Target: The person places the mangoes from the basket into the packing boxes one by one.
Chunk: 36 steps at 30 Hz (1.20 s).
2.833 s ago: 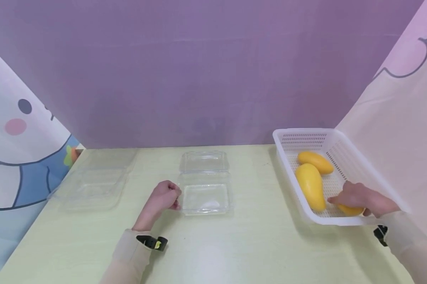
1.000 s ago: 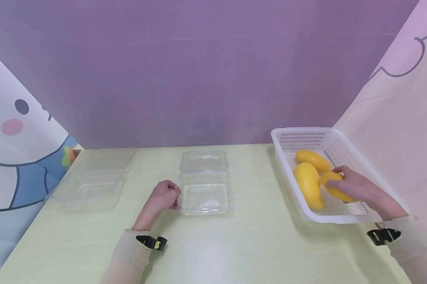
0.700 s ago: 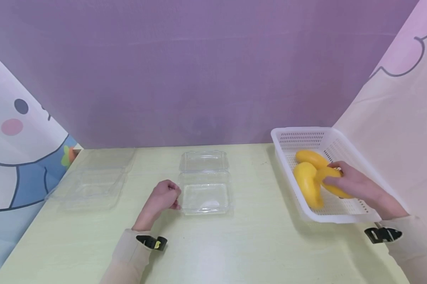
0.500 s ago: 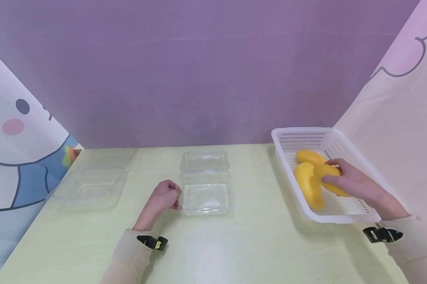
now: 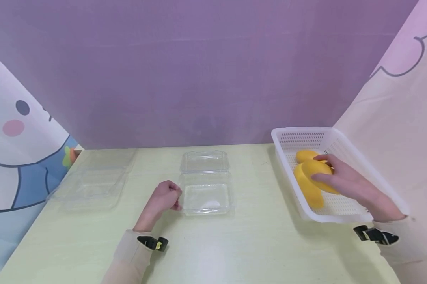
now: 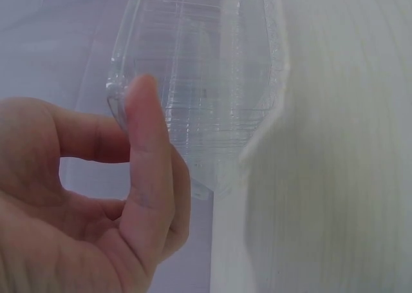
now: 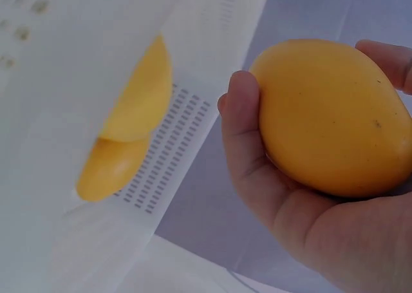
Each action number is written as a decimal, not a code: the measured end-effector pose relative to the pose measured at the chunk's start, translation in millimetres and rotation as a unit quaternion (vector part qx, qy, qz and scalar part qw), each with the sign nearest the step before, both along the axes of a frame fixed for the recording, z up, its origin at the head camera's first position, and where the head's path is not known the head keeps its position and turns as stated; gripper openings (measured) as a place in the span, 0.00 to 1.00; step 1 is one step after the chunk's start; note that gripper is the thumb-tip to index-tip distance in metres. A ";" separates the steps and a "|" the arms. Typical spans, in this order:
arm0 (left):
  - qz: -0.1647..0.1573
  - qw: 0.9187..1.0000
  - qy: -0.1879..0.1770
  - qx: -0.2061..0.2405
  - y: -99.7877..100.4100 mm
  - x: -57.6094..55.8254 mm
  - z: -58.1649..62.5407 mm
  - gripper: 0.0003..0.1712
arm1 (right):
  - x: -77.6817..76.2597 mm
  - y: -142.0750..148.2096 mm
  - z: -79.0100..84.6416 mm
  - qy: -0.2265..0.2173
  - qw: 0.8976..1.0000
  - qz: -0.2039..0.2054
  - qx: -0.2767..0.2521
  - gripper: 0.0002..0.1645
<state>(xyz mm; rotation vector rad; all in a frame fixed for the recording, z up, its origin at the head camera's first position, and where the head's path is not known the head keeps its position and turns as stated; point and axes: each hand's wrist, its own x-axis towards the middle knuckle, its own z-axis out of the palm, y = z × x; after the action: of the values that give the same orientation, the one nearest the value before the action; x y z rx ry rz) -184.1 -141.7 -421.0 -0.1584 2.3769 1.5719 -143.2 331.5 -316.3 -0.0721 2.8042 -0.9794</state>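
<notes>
My right hand grips a yellow mango, held up over the white basket. In the right wrist view, fingers and thumb curl round the mango's sides. Below it in the basket lie two more mangoes, a large one partly covered in the head view and a smaller one behind. My left hand is at the left edge of a clear plastic clamshell box, which lies with its lid folded back. Seen from the left wrist, thumb and finger pinch at the box's rim.
The white perforated basket stands at the table's right, close to the pale side cloth. More clear plastic boxes lie open at the table's left. A purple cloth rises behind the table's back edge.
My right hand has taken hold of the mango at the basket's near right, lifted it and carried it left over the other mangoes. The left hand has stayed at the box.
</notes>
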 end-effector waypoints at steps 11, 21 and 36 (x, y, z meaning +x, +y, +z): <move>0.002 1.000 -0.004 -0.012 4.5 1.8 1.4 0.10 | 6.6 -22.4 9.9 0.021 0.999 0.023 -0.019 0.36; 0.001 1.000 0.001 -0.021 5.6 2.3 0.4 0.09 | 5.3 -48.1 21.5 0.046 0.997 0.036 -0.042 0.35; -0.001 1.000 0.000 -0.002 7.0 2.0 -3.5 0.09 | 3.7 -82.2 19.5 0.066 0.995 0.048 -0.056 0.34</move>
<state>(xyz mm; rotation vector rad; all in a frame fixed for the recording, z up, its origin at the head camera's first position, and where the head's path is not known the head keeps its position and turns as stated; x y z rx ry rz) -182.1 -134.7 -424.6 -0.1564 2.3799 1.5658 -139.5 249.3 -296.8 -0.2952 2.8298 -1.1479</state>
